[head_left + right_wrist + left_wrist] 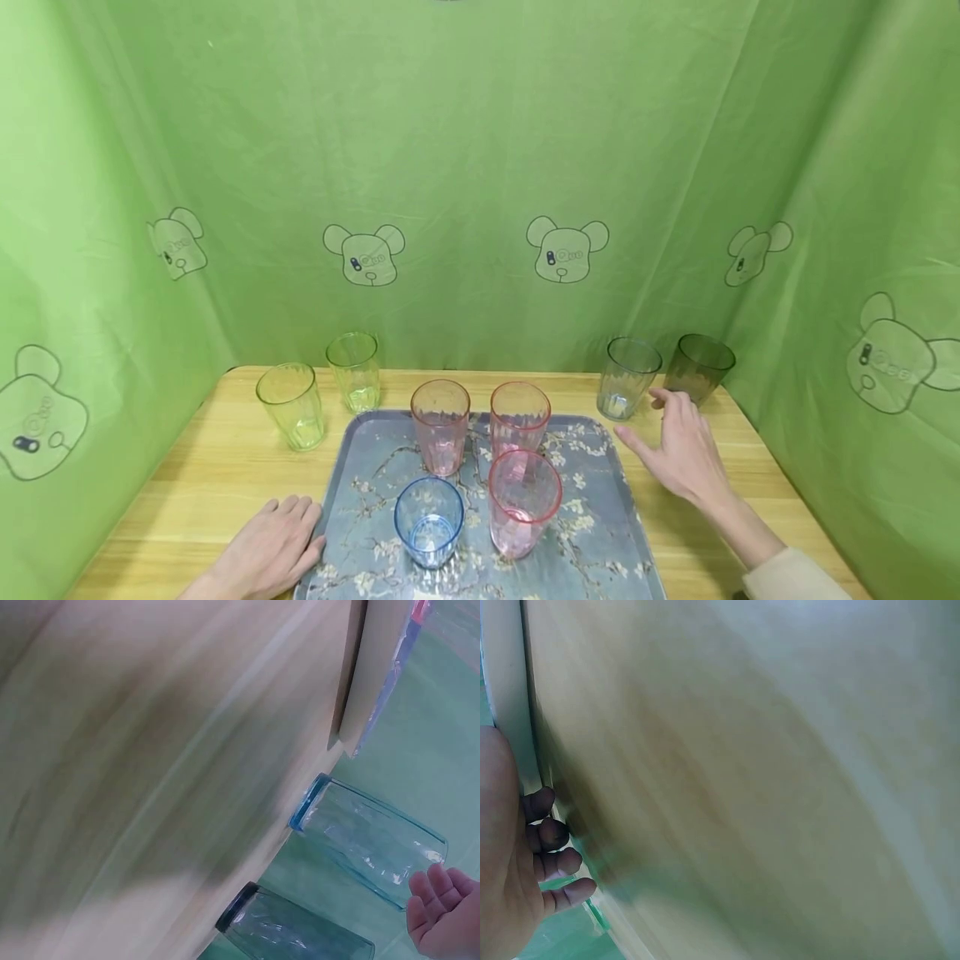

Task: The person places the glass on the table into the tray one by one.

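My right hand (681, 450) reaches over the right side of the table, thumb and fingers spread apart. It is nearest to a pale blue-grey glass (628, 379) and a dark grey glass (701, 367), both upright at the back right. In the right wrist view, the fingers (435, 892) are near the rim of the pale glass (367, 836) and hold nothing; the dark glass (292, 930) stands beside it. My left hand (266, 546) rests on the table at the left edge of the patterned tray (360, 467), its fingers relaxed and holding nothing.
On the tray stand a blue glass (430, 521) and three pink glasses, one (442, 429) at the back left, another (519, 408) beside it and the third (523, 508) in front. Two yellow-green glasses (354, 375) stand at the back left. Green curtains (465, 167) surround the table.
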Motion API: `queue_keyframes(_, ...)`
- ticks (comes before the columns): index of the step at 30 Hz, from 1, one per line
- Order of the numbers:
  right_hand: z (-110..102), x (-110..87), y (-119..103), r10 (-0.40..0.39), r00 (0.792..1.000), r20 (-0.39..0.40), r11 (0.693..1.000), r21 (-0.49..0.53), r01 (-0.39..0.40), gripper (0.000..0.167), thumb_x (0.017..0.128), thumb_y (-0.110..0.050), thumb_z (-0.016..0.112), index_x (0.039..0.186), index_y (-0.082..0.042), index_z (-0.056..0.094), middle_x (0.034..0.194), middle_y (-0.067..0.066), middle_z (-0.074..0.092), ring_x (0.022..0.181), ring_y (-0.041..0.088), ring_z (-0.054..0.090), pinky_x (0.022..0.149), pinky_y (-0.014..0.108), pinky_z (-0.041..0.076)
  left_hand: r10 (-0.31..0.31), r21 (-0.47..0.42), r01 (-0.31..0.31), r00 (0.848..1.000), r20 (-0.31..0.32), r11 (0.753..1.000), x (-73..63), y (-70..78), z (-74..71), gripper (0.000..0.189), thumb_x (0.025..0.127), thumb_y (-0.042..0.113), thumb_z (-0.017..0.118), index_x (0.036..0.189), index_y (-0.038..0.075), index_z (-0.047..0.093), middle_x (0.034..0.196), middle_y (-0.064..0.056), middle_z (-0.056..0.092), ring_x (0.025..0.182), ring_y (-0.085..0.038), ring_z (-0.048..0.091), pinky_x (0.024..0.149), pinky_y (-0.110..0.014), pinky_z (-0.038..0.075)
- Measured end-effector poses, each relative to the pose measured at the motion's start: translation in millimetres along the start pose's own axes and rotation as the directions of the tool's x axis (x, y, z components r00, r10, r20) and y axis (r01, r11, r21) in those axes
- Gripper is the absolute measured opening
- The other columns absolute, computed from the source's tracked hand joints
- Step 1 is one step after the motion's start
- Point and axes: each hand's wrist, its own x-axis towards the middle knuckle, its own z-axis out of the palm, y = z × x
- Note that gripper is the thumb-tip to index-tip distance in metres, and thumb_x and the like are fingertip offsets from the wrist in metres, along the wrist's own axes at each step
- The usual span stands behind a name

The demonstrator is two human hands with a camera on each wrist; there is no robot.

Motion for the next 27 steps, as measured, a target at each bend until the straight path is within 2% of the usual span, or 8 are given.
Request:
queue_keyframes(9,3.7,5.4,6.9,0.090,0.996,0.021,0.995,-0.038,-0.090,0.090,0.097,-0.054,0.067,0.143,0.019,0.040,0.123,0.036,0.055,0.108,0.047,0.056,0.095,0.068,0.044,0.006,0.004,-0.006,1.000,-0.001,1.000,-0.4,-0.4,-0.1,0.027,0.090,0.036,0.072,0.090,0.020,0.051,0.079,0.009,0.047,0.071,-0.010,0.045,0.063,-0.027,0.037)
queue_keyframes(14,6.4,11.4,13.1,0.154,0.988,0.025,0.986,-0.066,-0.152,0.095,0.097,-0.060,0.064,0.141,0.021,0.041,0.123,0.037,0.054,0.106,0.047,0.056,0.091,0.064,0.045,0.013,0.007,-0.013,0.999,-0.038,1.000,-0.5,-0.1,0.3,0.027,0.088,0.035,0.073,0.089,0.019,0.051,0.079,0.010,0.047,0.071,-0.010,0.046,0.063,-0.027,0.038)
queue_keyframes(18,9.0,16.7,18.9,0.183,0.983,0.032,0.980,-0.088,-0.180,0.097,0.097,-0.063,0.062,0.139,0.021,0.042,0.119,0.037,0.054,0.101,0.045,0.056,0.084,0.058,0.045,0.013,-0.005,-0.013,0.999,-0.038,1.000,-0.7,-0.6,1.0,0.028,0.088,0.035,0.074,0.088,0.020,0.050,0.078,0.010,0.046,0.070,-0.009,0.045,0.062,-0.027,0.037)
queue_keyframes(22,12.2,22.8,24.5,0.205,0.978,0.029,0.972,-0.127,-0.200,0.101,0.096,-0.069,0.059,0.135,0.023,0.044,0.119,0.039,0.054,0.097,0.044,0.054,0.078,0.051,0.044,0.016,-0.002,-0.016,0.999,-0.045,1.000,-0.5,-1.1,1.6,0.028,0.088,0.035,0.073,0.089,0.020,0.050,0.078,0.010,0.046,0.070,-0.009,0.045,0.063,-0.027,0.038)
queue_keyframes(27,17.4,30.1,29.9,0.221,0.975,0.033,0.965,-0.155,-0.213,0.109,0.094,-0.074,0.058,0.137,0.025,0.042,0.122,0.041,0.054,0.098,0.045,0.054,0.077,0.051,0.045,0.026,0.004,-0.025,0.997,-0.067,1.000,-0.4,-1.3,2.4,0.029,0.087,0.036,0.074,0.088,0.020,0.049,0.078,0.010,0.045,0.070,-0.009,0.044,0.062,-0.027,0.038)
